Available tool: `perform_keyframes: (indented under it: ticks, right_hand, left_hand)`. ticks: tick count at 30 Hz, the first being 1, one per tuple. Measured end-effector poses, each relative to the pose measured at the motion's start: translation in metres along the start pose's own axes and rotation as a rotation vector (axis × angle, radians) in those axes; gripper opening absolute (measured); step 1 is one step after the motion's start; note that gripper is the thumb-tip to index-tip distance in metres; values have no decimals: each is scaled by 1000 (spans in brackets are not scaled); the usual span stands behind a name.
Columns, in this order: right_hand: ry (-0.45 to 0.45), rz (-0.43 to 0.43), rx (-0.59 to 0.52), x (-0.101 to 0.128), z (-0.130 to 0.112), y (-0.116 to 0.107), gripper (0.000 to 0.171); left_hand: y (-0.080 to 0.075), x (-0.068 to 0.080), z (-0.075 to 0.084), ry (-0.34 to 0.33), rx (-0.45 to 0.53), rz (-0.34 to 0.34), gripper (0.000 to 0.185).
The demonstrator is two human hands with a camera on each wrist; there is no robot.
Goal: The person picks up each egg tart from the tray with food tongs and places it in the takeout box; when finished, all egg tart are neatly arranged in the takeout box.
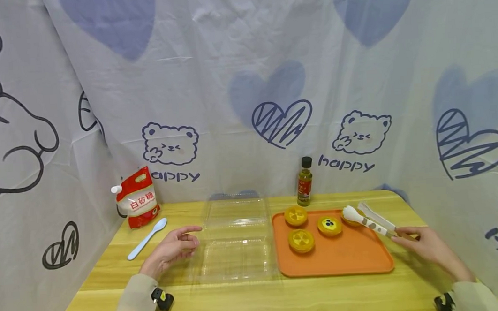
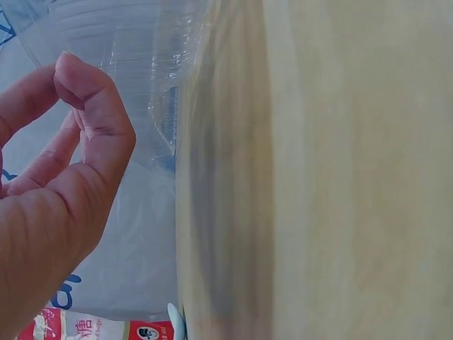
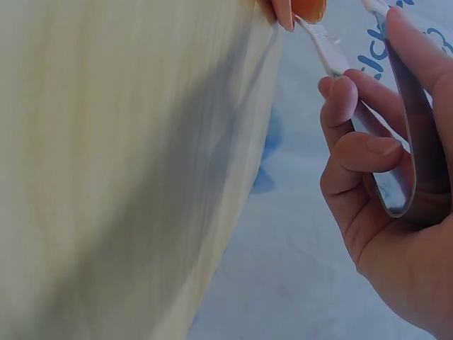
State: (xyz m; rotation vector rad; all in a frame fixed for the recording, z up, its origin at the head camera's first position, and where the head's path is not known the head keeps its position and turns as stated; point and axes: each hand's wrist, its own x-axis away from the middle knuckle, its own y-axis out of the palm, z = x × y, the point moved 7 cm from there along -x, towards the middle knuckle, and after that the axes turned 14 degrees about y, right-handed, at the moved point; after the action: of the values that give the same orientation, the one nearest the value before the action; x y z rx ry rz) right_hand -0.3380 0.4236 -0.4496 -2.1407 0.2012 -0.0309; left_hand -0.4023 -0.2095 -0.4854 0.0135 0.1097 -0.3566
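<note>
My right hand [image 1: 431, 247] holds a pair of tongs [image 3: 421, 134] with a bent metal handle and white tips. Those tips are spread around the rear-right egg tart [image 1: 350, 223] on the orange tray [image 1: 343, 258]; whether they touch it I cannot tell. Two tarts with yellow topping, one at the back [image 1: 296, 216] and one nearer [image 1: 301, 241], sit on the tray's left side. Between them and the tongs lies a tart with dark berries [image 1: 329, 226]. Holding nothing, my left hand [image 1: 173, 249] hovers with loosely bent fingers beside a clear plastic clamshell box [image 1: 233, 262], its lid [image 1: 235, 212] folded back.
At the back left stands a red and white sugar pouch [image 1: 143, 198], with a pale blue spoon [image 1: 147, 238] in front of it. Behind the tray is a small bottle [image 1: 304, 183] with a black cap. Printed cloth [image 1: 227, 58] surrounds the wooden table [image 1: 223, 307].
</note>
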Motion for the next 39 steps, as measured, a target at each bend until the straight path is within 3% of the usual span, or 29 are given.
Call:
perform_keyframes:
  ticks: [8,16,22,39]
  right_hand:
    - [-55,30,54,-1,-3,2,55]
    - [14,-11,51,-5,6,10,69]
    - [88,-65,-44,-5,11,13,65]
    - [13,105,-10,-1,2,3,53]
  left_hand:
    - [0,0,-1,-2,-5,2,52]
    - [0,0,0,-1,-4,1,53]
    - [2,1,3,-1,13,-8,53]
    - [0,2,2,-19,7,7,52]
